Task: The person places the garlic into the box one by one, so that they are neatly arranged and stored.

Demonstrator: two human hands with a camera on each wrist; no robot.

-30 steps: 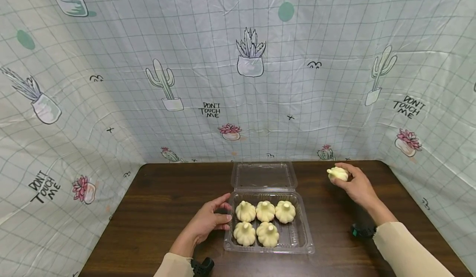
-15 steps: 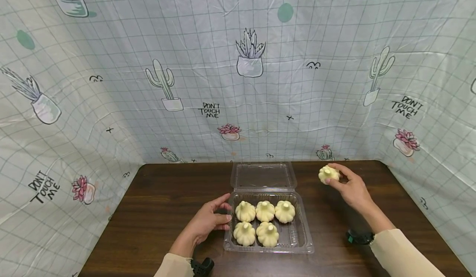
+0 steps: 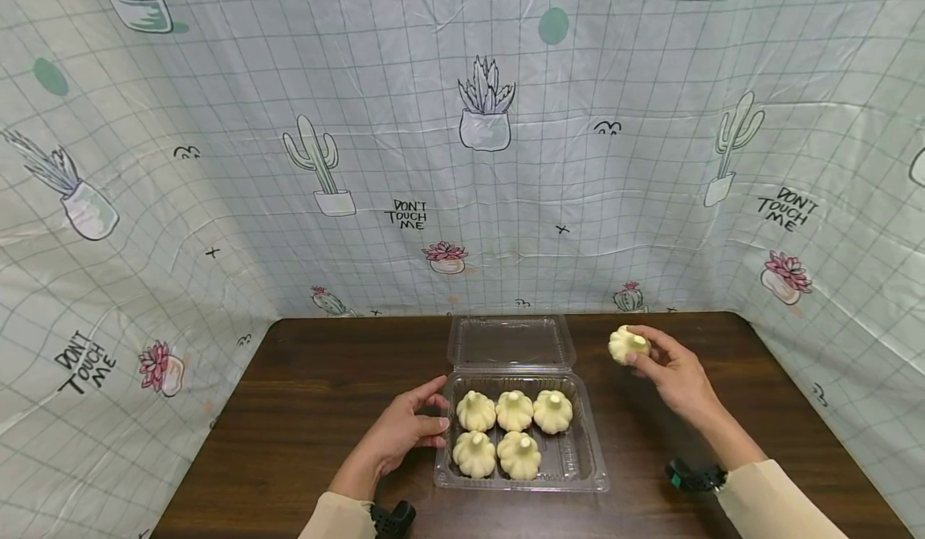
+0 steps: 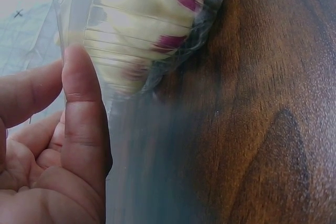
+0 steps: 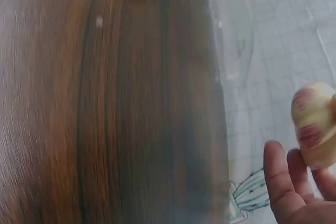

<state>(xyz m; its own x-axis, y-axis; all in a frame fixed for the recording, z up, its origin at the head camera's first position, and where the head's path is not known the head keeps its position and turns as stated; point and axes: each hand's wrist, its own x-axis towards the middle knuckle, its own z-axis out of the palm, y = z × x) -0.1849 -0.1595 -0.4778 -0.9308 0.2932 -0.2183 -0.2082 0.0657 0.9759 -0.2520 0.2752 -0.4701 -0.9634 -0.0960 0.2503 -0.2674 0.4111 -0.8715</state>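
Observation:
My left hand (image 3: 405, 426) pinches the left rim of a clear plastic clamshell container (image 3: 594, 443), its thumb against the transparent wall in the left wrist view. Several pale, ribbed garlic bulbs (image 3: 476, 412) sit inside, three in the back row and two in front, stems up. At the front right the container's floor shows bare. Off to the right and above the table, my right hand (image 3: 682, 374) grips another garlic bulb (image 3: 625, 345) between thumb and fingers, its stem tilted toward the hand. Purple patches mark this bulb (image 5: 310, 124) in the right wrist view.
The container's hinged lid (image 3: 511, 342) lies folded back toward the rear. Everything stands on a dark wooden table (image 3: 325, 386). A patterned curtain (image 3: 405, 161) closes off the back and both sides. Black bands (image 3: 393, 516) are on both wrists.
My right hand has moved left toward the container with the garlic bulb, whose stem has turned from pointing left to pointing toward the hand. The left hand and container stay put.

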